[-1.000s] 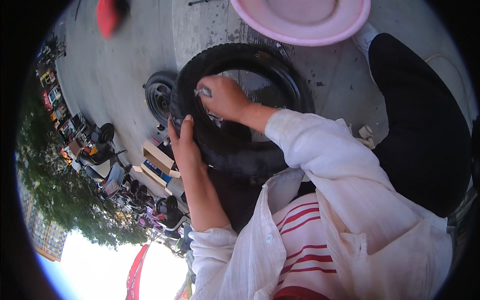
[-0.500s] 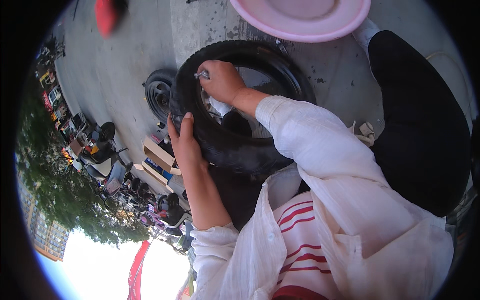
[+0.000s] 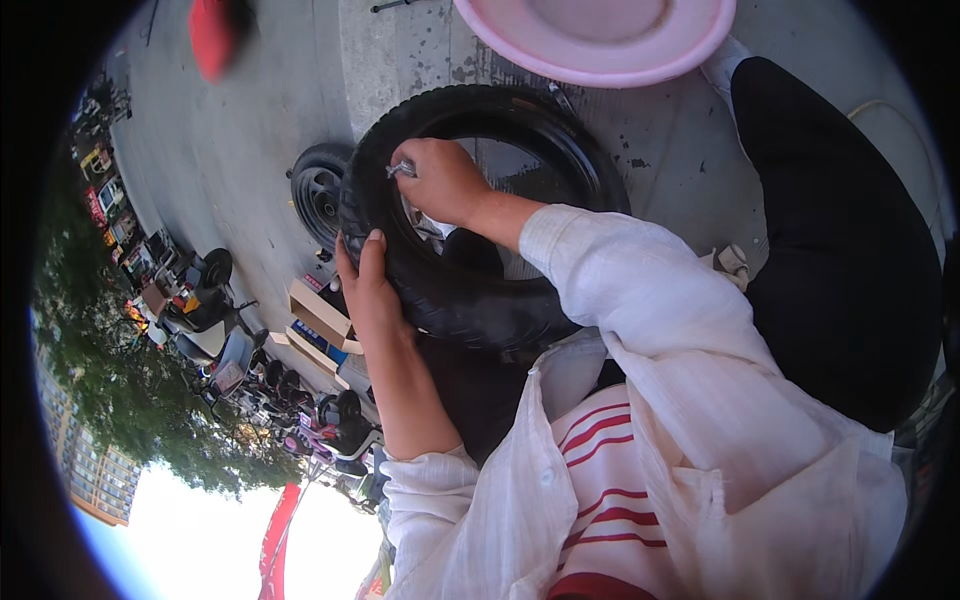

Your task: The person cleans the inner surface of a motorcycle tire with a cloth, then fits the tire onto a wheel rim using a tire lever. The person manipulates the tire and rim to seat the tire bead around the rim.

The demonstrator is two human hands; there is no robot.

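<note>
A black tyre [image 3: 480, 305] is held tilted in front of me, above my dark-trousered legs. My left hand [image 3: 372, 285] grips its outer tread at the lower left, thumb on the near side. Inside the upper-left part of the ring, my right hand [image 3: 440, 180] is closed on a small silver metal tool [image 3: 400, 168], whose tip is against or close to the tyre's inner wall. Some white material shows through the ring below my right hand, mostly hidden. A dark wheel with a rim [image 3: 322, 200] lies on the ground just left of the tyre.
A pink basin [image 3: 600, 60] is at the top, a red blurred object [image 3: 208, 40] at upper left. Open cardboard boxes [image 3: 315, 320] lie left of my left forearm. Parked scooters [image 3: 205, 300] and clutter line the left. A pale hose [image 3: 880, 105] runs at right.
My right hand with the tool has moved up along the tyre's inner wall, then slightly back down. My left hand keeps its grip in nearly the same place.
</note>
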